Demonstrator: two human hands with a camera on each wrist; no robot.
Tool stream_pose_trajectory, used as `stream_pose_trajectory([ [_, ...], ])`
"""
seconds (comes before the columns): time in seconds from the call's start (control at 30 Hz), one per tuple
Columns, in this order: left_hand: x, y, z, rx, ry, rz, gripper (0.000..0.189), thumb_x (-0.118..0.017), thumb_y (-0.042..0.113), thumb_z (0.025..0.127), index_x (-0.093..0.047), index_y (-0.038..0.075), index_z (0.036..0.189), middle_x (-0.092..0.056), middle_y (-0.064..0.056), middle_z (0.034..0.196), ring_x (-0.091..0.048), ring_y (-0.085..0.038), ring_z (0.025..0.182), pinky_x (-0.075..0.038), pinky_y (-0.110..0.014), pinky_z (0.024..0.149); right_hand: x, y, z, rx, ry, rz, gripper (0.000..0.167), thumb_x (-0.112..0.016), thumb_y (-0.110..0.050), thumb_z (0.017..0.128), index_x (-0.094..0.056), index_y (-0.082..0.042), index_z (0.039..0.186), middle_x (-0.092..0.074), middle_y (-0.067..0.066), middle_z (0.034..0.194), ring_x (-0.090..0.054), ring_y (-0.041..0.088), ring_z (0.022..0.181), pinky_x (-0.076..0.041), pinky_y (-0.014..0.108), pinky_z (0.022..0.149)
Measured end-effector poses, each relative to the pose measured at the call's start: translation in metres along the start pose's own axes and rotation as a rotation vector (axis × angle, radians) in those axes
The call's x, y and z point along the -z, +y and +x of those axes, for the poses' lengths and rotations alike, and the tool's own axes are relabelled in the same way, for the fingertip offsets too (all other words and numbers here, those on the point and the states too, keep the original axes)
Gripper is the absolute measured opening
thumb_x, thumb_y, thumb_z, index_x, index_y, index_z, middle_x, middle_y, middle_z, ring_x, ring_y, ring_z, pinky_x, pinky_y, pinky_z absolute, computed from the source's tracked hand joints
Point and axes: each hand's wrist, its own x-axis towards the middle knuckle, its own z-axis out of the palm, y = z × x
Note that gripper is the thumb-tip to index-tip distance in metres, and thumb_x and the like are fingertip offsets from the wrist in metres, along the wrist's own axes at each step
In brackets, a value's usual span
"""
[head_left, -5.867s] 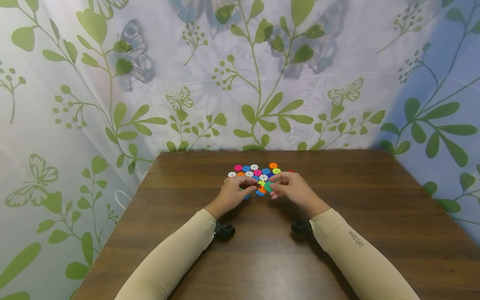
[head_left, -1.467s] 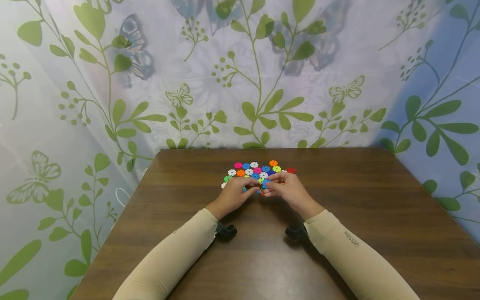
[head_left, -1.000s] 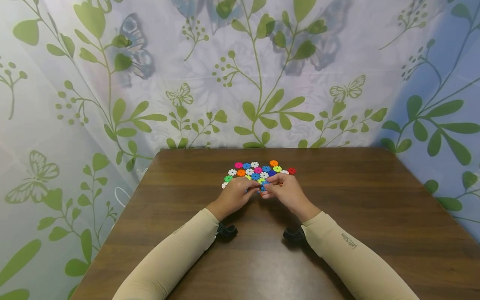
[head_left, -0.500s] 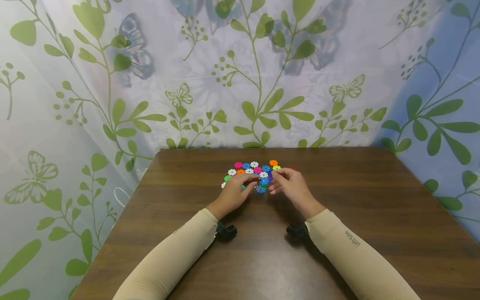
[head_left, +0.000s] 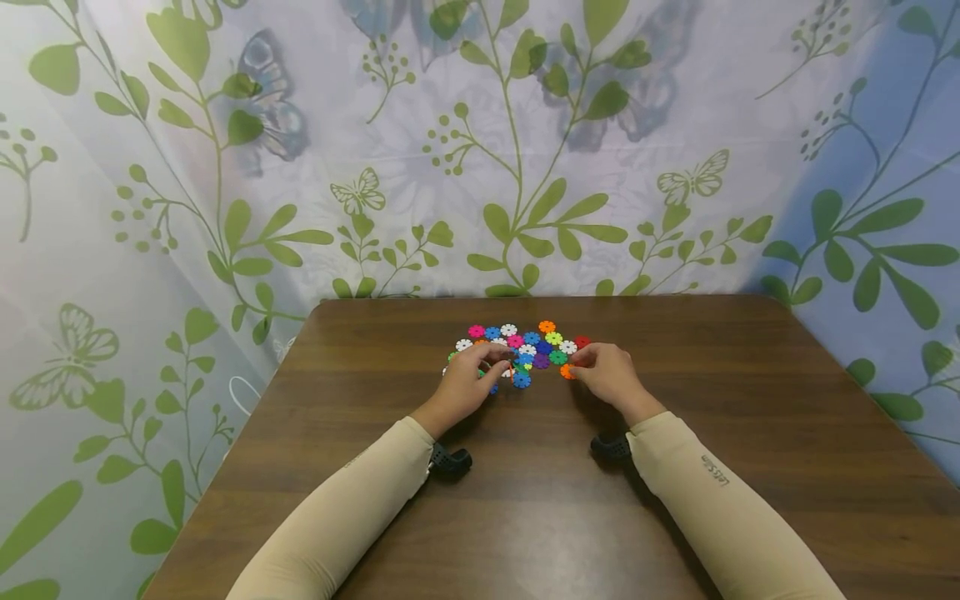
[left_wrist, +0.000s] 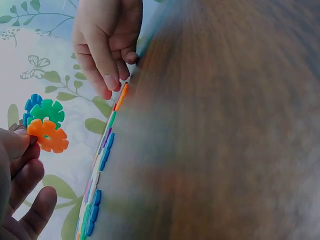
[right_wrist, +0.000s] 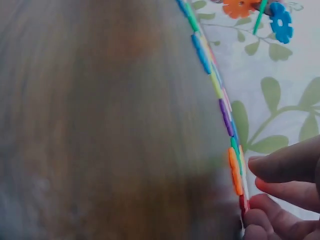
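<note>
Thumb and fingers of my left hand (head_left: 467, 383) pinch a small joined cluster of notched plastic discs above the table. In the left wrist view the cluster shows an orange disc (left_wrist: 48, 135), a green disc (left_wrist: 48, 112) and a blue disc (left_wrist: 32, 106) slotted together; fingers hide part of it. My right hand (head_left: 609, 375) is at the right end of the loose discs, fingers loosely bent with nothing seen between them. Its fingertips are beside an orange disc (head_left: 567, 372) lying flat on the table; whether they touch it I cannot tell.
Several loose discs in many colours lie on the brown wooden table (head_left: 517, 508), including a red disc (head_left: 582, 342), a purple disc (head_left: 541, 361) and a blue disc (head_left: 521, 380). A leaf-patterned curtain (head_left: 420, 167) hangs behind the far edge.
Earlier my right hand held a green disc, later a blue disc, against the left hand's cluster. Blue now shows on the cluster. My right hand has moved away to the right, beside the orange disc.
</note>
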Motion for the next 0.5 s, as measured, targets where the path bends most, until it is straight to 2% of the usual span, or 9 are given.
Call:
stream_pose_trajectory([
  [0.17,0.0001,0.0021,-0.0003,0.013,-0.004,-0.002,0.020,-0.072,0.012,0.103,-0.072,0.005,0.121,-0.073,-0.001,0.103,-0.067,-0.012,0.092,-0.057,-0.028,0.081,-0.0028,-0.0001,0.0005,0.065,-0.002,-0.095,0.021,-0.080,-0.010,0.095,-0.078,0.004,0.111,-0.073,0.016,0.106,-0.066,0.035,0.097,-0.056,0.052,0.089],
  [0.33,-0.0004,0.0035,-0.0008,0.007,-0.027,0.001,0.018,-0.071,0.013,0.103,-0.074,0.007,0.120,-0.075,0.002,0.104,-0.067,-0.009,0.091,-0.057,-0.027,0.080,-0.0051,-0.0038,-0.0008,0.123,0.003,-0.180,0.010,-0.081,-0.007,0.093,-0.081,0.002,0.097,-0.069,0.017,0.106,-0.064,0.036,0.098,-0.054,0.053,0.091],
  [0.5,-0.0010,0.0016,-0.0011,0.008,-0.031,-0.006,0.017,-0.072,0.013,0.103,-0.075,0.008,0.119,-0.075,0.003,0.104,-0.067,-0.008,0.091,-0.057,-0.027,0.080,-0.0067,-0.0054,-0.0010,0.191,-0.003,-0.206,0.005,-0.082,-0.004,0.091,-0.080,-0.003,0.087,-0.071,0.011,0.100,-0.066,0.032,0.093,-0.055,0.051,0.088],
])
